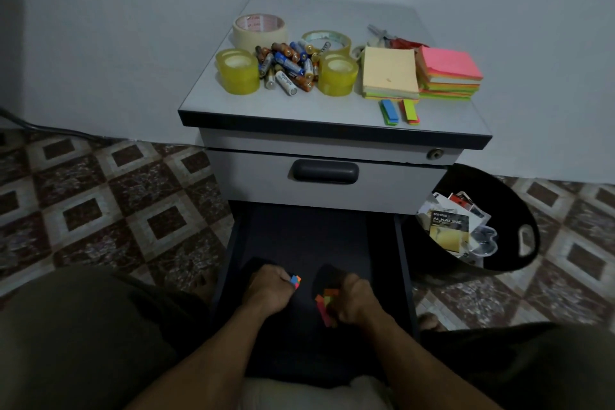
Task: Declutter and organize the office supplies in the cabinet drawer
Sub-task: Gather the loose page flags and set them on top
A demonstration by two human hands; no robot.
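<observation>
Dark open drawer (404,263) is pulled out low at the near side. Only colourful sticky tabs (327,304) left inside, a small bunch (295,281) just to their left.

Patterned floor tiles (109,206), brown and cream squares, seen both sides of cabinet. Pale plain wall (133,27) behind. Dark cable (50,128) run along wall base at left. Black bin (519,210) set on floor just right of cabinet, touching or nearly so; filled with discarded packaging, card marked "ALKALINE" (450,225) uppermost, clear plastic blister (484,238) beside it. Olive-clad knees (83,326) visible at lower corners.
</observation>
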